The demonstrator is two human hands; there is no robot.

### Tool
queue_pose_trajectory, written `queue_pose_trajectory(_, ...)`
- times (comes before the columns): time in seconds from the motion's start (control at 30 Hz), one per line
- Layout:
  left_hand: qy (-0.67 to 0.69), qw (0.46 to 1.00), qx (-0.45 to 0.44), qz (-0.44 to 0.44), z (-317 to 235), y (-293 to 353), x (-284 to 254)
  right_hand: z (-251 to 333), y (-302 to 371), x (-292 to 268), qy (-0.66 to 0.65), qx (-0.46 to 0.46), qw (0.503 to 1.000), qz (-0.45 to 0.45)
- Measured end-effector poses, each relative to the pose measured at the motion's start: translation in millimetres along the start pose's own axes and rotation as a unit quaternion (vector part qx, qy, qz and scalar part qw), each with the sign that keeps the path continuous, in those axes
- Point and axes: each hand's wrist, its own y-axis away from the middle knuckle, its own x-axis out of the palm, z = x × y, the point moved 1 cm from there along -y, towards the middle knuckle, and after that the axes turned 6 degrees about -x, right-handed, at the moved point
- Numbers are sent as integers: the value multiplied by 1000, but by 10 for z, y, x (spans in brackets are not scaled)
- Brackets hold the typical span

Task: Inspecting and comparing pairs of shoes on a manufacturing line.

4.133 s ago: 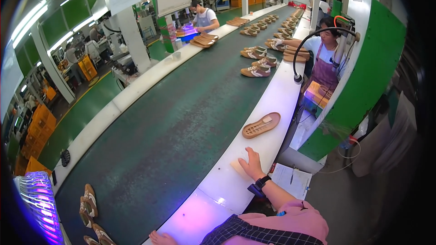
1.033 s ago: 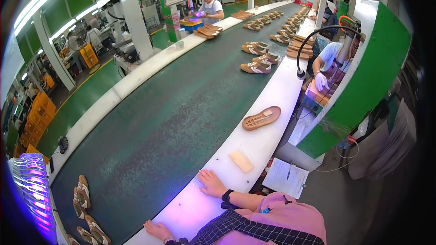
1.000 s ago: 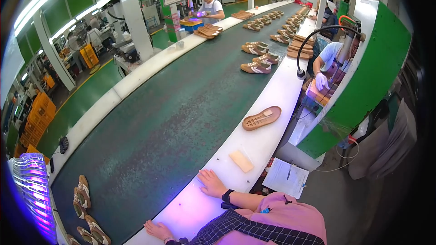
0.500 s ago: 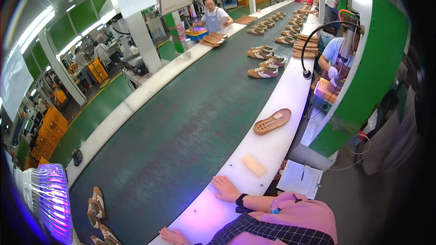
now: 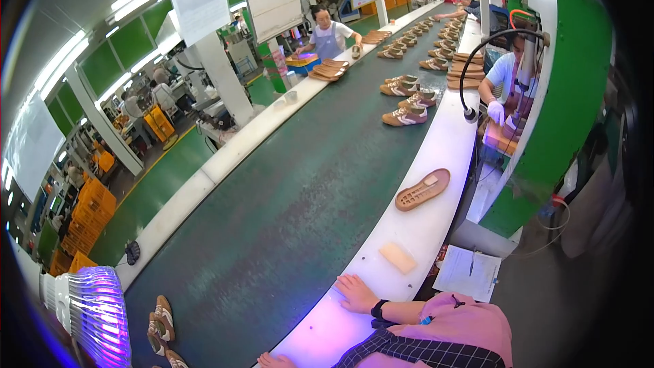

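My right hand (image 5: 356, 294), with a dark band at its wrist, rests flat and empty on the white ledge (image 5: 327, 330) beside the conveyor. My left hand (image 5: 275, 361) lies on the same ledge at the lower edge, partly cut off; its visible fingers are stretched out. Beyond my right hand lies a pale yellow rectangular block (image 5: 398, 257), touched by neither hand. Farther along the ledge is a single brown shoe sole (image 5: 422, 189) with a small pale patch on it.
Shoes stand on the green conveyor belt (image 5: 272, 191), including a brown-and-white shoe (image 5: 405, 116) and a shoe (image 5: 163, 313) at lower left. A ribbed purple-lit lamp (image 5: 95, 313) and a green machine (image 5: 572, 95) flank it. A clipboard (image 5: 467, 272) lies at right. Co-workers sit along the line.
The whole view has shifted, so things sit farther right. My hands stay on the ledge. The co-worker across the belt now reaches a hand with a shoe over the far ledge.
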Motion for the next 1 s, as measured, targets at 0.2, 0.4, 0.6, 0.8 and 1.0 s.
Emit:
queue_pose_trajectory(0.2, 9, 1000, -16, 25, -37, -26, -78, 2, -5, 13, 5, 1, 1000, -2)
queue_pose_trajectory(0.4, 60, 990, -73, 109, -235, -76, -239, -74, 6, 6, 7, 18, 1000, -10)
queue_pose_trajectory(0.6, 77, 991, -53, 99, -157, -58, -226, -31, 7, -53, 14, 24, 1000, -12)
queue_pose_trajectory(0.8, 54, 990, -84, 101, -151, -39, -263, 43, -37, 27, -8, -2, 1000, -1)
queue_pose_trajectory(1.0, 71, 991, -53, 104, -181, -117, -258, 3, -18, -42, 11, 26, 1000, -4)
